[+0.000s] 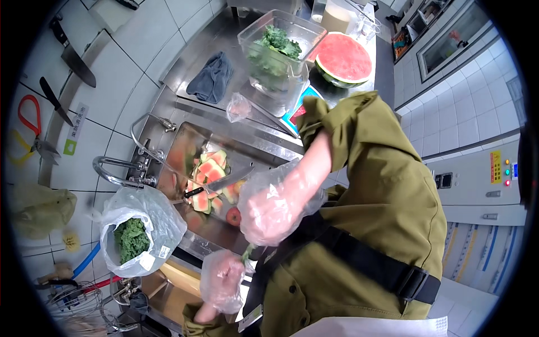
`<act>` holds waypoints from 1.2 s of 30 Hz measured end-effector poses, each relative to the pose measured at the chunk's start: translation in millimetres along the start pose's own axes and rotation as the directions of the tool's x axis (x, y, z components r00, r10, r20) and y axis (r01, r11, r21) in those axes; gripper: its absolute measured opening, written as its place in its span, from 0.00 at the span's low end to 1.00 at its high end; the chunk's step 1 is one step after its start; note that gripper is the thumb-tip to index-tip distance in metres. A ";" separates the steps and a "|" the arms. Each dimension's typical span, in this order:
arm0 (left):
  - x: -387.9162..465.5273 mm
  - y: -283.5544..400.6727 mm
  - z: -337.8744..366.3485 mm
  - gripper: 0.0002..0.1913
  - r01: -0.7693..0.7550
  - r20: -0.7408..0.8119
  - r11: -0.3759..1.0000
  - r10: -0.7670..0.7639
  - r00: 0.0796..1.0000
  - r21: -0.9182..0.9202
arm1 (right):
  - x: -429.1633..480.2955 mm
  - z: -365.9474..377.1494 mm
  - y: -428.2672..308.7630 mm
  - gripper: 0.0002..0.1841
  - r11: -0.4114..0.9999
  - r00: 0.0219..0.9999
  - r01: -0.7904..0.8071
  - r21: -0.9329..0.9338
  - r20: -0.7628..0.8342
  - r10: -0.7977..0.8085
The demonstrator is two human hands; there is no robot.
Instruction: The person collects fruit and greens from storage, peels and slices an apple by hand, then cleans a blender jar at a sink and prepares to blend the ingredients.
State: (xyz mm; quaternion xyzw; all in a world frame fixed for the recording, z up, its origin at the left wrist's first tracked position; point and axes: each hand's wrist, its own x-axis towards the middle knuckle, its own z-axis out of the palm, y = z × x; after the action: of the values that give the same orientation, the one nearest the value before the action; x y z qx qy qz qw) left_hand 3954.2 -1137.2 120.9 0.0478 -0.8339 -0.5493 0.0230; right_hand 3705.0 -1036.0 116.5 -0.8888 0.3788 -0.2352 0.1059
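Observation:
My right hand (pixel 271 212), in a loose clear plastic glove, is over the near edge of the sink. Below it in the picture, my left hand (pixel 224 276) wears the same kind of glove. A small green leaf stem (pixel 249 252) spans the gap between the hands, its ends hidden in them; both appear to grip it. In the steel sink (pixel 236 153) lie watermelon rinds (pixel 209 170), a red apple (pixel 233 216) and a black-handled knife (pixel 217 183) resting across. An open plastic bag of kale (pixel 132 242) stands beside the sink, near my left hand.
A clear plastic container (pixel 269 54) with kale stands on a blue-edged scale (pixel 307 99). Half a watermelon (pixel 344 59), a grey cloth (pixel 212 78) and a crumpled plastic bag (pixel 238 107) lie nearby. Faucets (pixel 116 168) project from the wall. Knives (pixel 76 63) and scissors (pixel 36 130) hang there.

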 end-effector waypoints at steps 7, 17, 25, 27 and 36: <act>-46.7 1.7 16.8 0.15 0.093 -0.264 0.989 -0.121 0.957 -0.116 | -51.4 -106.6 45.2 0.13 0.864 0.917 0.063 0.500 -0.370 0.148; 59.2 -211.6 139.1 0.10 0.569 -0.151 0.585 -0.609 0.779 0.578 | -63.5 -91.9 54.1 0.13 0.804 0.726 -0.372 0.464 -0.394 0.564; 41.8 -362.2 139.6 0.06 0.846 -0.880 0.534 -0.400 0.255 0.003 | -47.4 -72.4 41.2 0.14 0.746 0.657 -0.571 0.342 -0.354 0.666; 92.5 -285.5 87.3 0.09 0.672 -0.990 0.732 -0.144 -0.004 -0.110 | -43.1 -60.8 45.9 0.15 0.718 0.626 -0.547 0.429 -0.360 0.692; -23.8 -129.1 -87.4 0.11 0.723 -0.951 0.656 0.309 0.001 0.214 | 268.5 160.9 119.0 0.11 0.986 0.794 0.158 -0.050 -0.587 -0.157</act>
State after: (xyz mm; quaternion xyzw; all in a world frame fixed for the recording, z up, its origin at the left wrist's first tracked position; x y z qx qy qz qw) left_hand 3992.9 -1265.2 37.3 0.5579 -0.6824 0.0139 0.4720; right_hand 3872.7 -1310.7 24.1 -0.8004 0.3173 -0.5073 -0.0360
